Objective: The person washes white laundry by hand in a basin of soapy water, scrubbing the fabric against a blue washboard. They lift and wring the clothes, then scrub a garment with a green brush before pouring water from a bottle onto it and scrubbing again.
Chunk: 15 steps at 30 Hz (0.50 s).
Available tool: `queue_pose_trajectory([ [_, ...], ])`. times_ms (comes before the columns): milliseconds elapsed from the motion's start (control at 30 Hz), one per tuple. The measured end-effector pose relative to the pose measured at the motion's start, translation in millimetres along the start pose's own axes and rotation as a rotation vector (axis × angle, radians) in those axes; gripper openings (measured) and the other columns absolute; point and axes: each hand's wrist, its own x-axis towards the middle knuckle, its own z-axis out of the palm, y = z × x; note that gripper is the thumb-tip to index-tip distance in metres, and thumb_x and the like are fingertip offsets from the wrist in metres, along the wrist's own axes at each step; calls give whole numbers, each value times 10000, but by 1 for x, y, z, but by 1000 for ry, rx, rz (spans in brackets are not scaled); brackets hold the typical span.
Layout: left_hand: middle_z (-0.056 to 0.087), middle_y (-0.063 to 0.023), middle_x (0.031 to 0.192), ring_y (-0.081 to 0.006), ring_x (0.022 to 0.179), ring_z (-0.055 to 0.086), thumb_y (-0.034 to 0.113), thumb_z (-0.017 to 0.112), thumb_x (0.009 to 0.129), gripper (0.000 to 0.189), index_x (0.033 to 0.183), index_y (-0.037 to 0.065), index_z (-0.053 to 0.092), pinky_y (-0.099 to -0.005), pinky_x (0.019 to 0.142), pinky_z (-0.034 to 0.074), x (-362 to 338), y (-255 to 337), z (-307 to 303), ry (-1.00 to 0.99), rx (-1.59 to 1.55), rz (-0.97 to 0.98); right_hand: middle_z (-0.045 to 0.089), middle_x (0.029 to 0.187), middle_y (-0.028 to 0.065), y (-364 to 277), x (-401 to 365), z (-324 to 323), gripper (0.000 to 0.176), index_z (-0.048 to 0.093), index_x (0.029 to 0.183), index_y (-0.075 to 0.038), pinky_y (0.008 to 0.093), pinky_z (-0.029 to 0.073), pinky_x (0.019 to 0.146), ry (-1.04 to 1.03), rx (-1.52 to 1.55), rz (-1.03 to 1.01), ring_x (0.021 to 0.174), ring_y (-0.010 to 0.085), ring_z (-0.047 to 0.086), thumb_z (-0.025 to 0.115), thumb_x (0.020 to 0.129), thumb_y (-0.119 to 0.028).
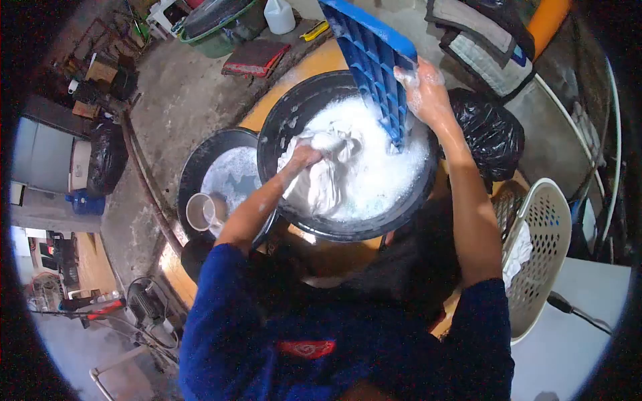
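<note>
My left hand (304,158) is closed on a bunched wet white cloth (323,189) at the left side of a large black basin (264,144). White suds (374,177) fill much of that basin. My right hand (426,93), foamy on the fingers, grips the edge of a blue plastic washboard (374,50). The washboard stands tilted, its lower end down in the suds and its ribbed side facing me. Where the cloth goes under the foam is hidden.
A second dark basin (189,160) with sudsy water and a pale dipper (206,212) stands at the left. Right of me are a black plastic bag (487,130) and a beige laundry basket (552,230) with white cloth. A green tub (231,33) sits behind.
</note>
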Motion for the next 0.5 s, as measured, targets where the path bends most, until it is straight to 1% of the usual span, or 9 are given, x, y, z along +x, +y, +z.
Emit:
queue_pose_trajectory([
  [67, 347, -121, 1271, -291, 1190, 288, 372, 647, 585, 829, 1233, -24, 315, -416, 915, 323, 65, -30, 39, 382, 296, -238, 565, 864, 206, -3, -1, 1, 225, 520, 989, -5, 371, 415, 718, -3, 10, 1, 816, 374, 531, 515, 798, -124],
  [100, 192, -115, 1344, -308, 1249, 130, 447, 622, 607, 957, 1287, -26, 142, -495, 931, 262, 142, -86, 83, 596, 245, -453, 564, 863, 205, -5, -2, 2, 222, 520, 988, -4, 369, 415, 718, -10, 24, 12, 814, 373, 532, 516, 796, -115],
  [133, 203, -124, 1340, -316, 1249, 134, 500, 600, 613, 937, 1285, -9, 190, -505, 941, 238, 140, -93, 79, 551, 278, -463, 564, 862, 203, -6, -1, 2, 219, 519, 988, -2, 368, 415, 718, -17, 38, 25, 812, 371, 533, 517, 795, -107],
  [200, 163, -209, 1351, -432, 1202, 156, 549, 583, 618, 663, 1139, 144, 521, -565, 956, 91, 120, -88, 62, 374, 275, -400, 563, 859, 202, -11, 1, -1, 215, 519, 985, 0, 366, 415, 719, -31, 59, -15, 811, 366, 535, 517, 792, -95],
  [267, 220, -217, 1328, -414, 1199, 199, 517, 589, 635, 606, 1102, 133, 549, -540, 957, 144, 83, -30, 29, 240, 277, -491, 560, 860, 201, -5, 0, 2, 211, 522, 982, -1, 359, 417, 721, -13, 28, -4, 804, 358, 538, 519, 788, -85],
  [300, 248, -222, 1317, -405, 1198, 221, 501, 592, 644, 578, 1083, 127, 562, -527, 958, 171, 70, -15, 23, 171, 281, -538, 560, 864, 201, -3, -1, 1, 212, 521, 983, 1, 358, 416, 727, -27, 42, -3, 809, 357, 537, 516, 791, -89],
  [333, 276, -214, 1288, -392, 1174, 249, 491, 591, 650, 566, 1081, 125, 562, -509, 942, 192, 68, -14, 20, 125, 278, -537, 559, 868, 200, -4, 1, 0, 214, 521, 984, 2, 357, 415, 732, -35, 56, -7, 814, 356, 536, 513, 793, -94],
  [400, 333, -197, 1231, -367, 1126, 305, 469, 588, 662, 543, 1078, 121, 560, -471, 911, 236, 62, -23, 20, 88, 256, -445, 558, 879, 200, -4, 3, -1, 218, 520, 983, 6, 357, 412, 746, -42, 78, -32, 828, 358, 531, 508, 798, -109],
  [500, 418, -172, 1146, -329, 1053, 389, 437, 584, 679, 508, 1072, 116, 557, -415, 865, 302, 44, -47, 35, 146, 218, -165, 554, 887, 204, -9, 5, -3, 229, 517, 977, 13, 364, 405, 761, -39, 71, -55, 849, 370, 517, 504, 804, -136],
])
